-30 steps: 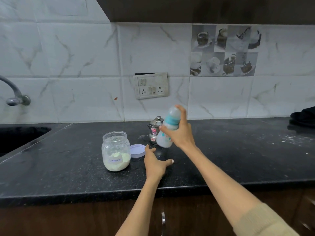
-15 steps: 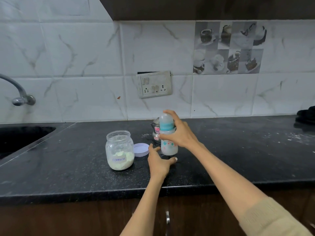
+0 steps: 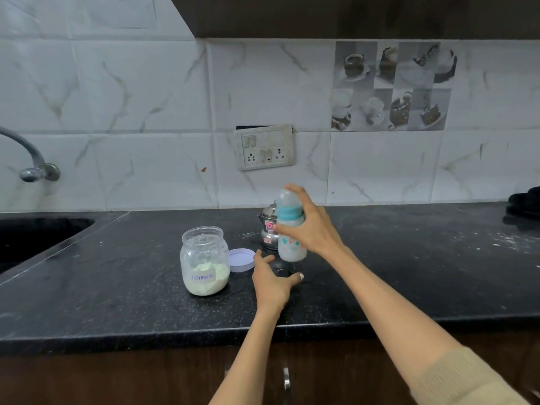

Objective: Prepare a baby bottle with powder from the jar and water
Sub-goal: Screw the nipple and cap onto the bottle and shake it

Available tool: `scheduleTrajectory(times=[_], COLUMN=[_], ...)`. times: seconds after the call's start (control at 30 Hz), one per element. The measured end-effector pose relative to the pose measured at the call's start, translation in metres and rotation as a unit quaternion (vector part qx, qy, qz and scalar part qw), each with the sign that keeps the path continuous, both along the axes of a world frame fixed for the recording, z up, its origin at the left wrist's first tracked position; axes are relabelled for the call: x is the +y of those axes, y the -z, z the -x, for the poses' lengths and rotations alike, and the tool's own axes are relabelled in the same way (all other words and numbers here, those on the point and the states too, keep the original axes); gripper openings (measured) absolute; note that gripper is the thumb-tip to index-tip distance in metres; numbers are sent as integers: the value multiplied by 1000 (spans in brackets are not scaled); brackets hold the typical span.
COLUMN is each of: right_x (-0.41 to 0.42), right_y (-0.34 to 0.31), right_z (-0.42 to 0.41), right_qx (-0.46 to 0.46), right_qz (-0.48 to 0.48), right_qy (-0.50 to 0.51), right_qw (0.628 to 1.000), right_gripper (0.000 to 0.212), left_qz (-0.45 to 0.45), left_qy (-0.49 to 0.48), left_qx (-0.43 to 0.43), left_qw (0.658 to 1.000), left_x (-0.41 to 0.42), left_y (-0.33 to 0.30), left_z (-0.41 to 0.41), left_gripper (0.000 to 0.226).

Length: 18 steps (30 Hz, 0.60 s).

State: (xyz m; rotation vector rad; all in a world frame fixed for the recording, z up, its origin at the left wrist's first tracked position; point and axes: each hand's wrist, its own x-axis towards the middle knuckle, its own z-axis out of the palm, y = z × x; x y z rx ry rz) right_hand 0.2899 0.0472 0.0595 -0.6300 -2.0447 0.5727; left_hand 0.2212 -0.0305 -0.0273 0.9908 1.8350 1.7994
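Right hand (image 3: 314,229) grips the baby bottle (image 3: 290,229) upright, fingers (image 3: 296,190) curled over the clear cap and around the teal collar. Bottle base hangs just above the bench (image 3: 409,273), contents milky white. Left hand (image 3: 273,283) rests low over the bench below the bottle, fingers spread and relaxed, holding nothing. Jar (image 3: 204,261) stands open to the left, labelled "Formula", with pale powder in its lower part. Jar lid (image 3: 242,260) lies flat just beside the jar, on its right. Small steel pot (image 3: 268,229) stands behind the bottle, partly hidden by it.
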Motion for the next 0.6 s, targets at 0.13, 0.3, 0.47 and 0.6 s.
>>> scheduleTrajectory(times=[0.13, 0.3, 0.47, 0.6], right_x=[-1, -3, -5, -7], right_y=[-6, 2, 22, 36], right_z=[1, 0, 0, 1], right_qx=[62, 46, -19, -23], right_qz=[2, 28, 48, 52], right_qy=[9, 9, -9, -13], right_qw=[998, 999, 999, 998], right_gripper=[77, 77, 78, 80], left_qz=[-4, -7, -7, -8], left_qy=[3, -2, 1, -1], left_qx=[2, 3, -2, -1], left_qw=[1000, 1000, 1000, 1000], left_x=[1, -1, -2, -4], left_y=[-1, -1, -2, -4], left_z=[0, 0, -1, -2], left_gripper=[105, 105, 102, 100])
